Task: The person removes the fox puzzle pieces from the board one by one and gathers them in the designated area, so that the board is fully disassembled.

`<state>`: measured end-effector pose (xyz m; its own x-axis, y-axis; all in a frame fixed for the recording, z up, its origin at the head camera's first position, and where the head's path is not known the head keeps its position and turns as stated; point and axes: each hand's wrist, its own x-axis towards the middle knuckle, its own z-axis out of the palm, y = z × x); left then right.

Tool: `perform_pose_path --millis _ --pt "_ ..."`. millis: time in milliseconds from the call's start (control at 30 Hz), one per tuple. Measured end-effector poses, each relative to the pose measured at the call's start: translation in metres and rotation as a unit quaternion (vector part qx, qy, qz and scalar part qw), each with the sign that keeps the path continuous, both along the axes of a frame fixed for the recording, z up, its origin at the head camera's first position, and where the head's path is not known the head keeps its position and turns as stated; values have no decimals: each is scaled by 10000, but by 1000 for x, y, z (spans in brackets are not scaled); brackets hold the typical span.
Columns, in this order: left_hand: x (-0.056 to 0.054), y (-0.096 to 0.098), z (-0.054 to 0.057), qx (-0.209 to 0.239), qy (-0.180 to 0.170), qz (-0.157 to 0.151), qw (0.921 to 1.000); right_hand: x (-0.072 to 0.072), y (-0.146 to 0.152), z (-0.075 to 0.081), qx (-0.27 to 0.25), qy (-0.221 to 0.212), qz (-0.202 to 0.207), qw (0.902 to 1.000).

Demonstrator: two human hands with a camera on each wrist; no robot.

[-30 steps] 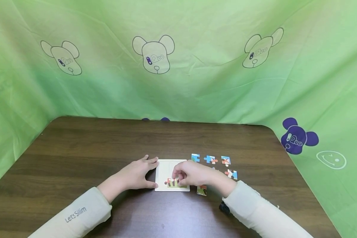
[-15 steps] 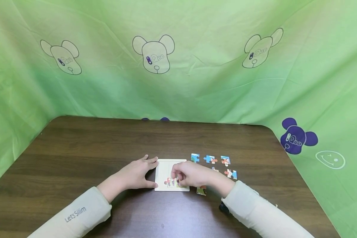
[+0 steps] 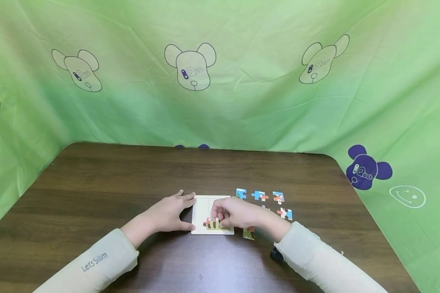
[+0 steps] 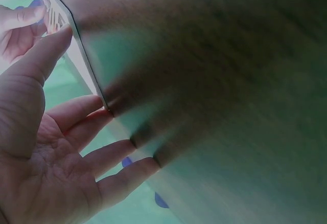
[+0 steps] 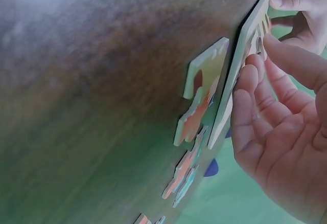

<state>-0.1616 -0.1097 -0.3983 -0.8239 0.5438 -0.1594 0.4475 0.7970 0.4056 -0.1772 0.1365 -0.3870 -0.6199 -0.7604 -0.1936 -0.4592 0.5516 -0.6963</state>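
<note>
A shallow white puzzle tray [image 3: 201, 205] lies on the table, its bottom strip covered by striped yellow-green and red jigsaw pieces. My left hand [image 3: 168, 213] spans the tray's left side, thumb at the near corner and forefinger at the far one, fingers straight and spread. Over the tray's lower right, my right hand [image 3: 238, 213] pinches a striped puzzle piece [image 3: 212, 224] between thumb and curled fingers. Its right part is hidden under the fingertips. From the right wrist view, the thumb and fingers of the right hand [image 5: 286, 127] meet at the tray's surface.
Several loose jigsaw pieces lie right of the tray, among them a green one [image 3: 249, 233], a blue one [image 3: 240, 193] and a red-and-blue one [image 3: 285, 213]. A black object [image 3: 276, 256] shows beside the right sleeve. Green printed cloth [image 3: 242, 101] hangs behind the table.
Both hands stay almost in place. The striped piece showed pale glare half a second ago and shows its colours now, its tilt slightly changed under the right fingers.
</note>
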Motion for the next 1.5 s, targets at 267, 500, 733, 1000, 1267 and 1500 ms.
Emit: perform_pose_path --millis 267,500,733,1000,1267,1500 --pt "-1 0 2 3 -12 28 10000 -3 -1 1 -165 -45 38 9998" --pt "0 0 0 -28 -7 26 10000 -2 -2 0 -313 -267 30 9991" --pt "-1 1 1 -18 25 -5 10000 -3 0 -2 -439 -272 55 9987" --pt "0 1 1 -20 -6 -3 10000 -3 3 -4 -494 -347 20 9982" --pt "0 1 -1 -57 -5 -3 10000 -1 9 -4 -425 -325 -53 9986" --pt "0 1 1 -87 6 -23 10000 0 17 -2 -449 -334 -108 9984"
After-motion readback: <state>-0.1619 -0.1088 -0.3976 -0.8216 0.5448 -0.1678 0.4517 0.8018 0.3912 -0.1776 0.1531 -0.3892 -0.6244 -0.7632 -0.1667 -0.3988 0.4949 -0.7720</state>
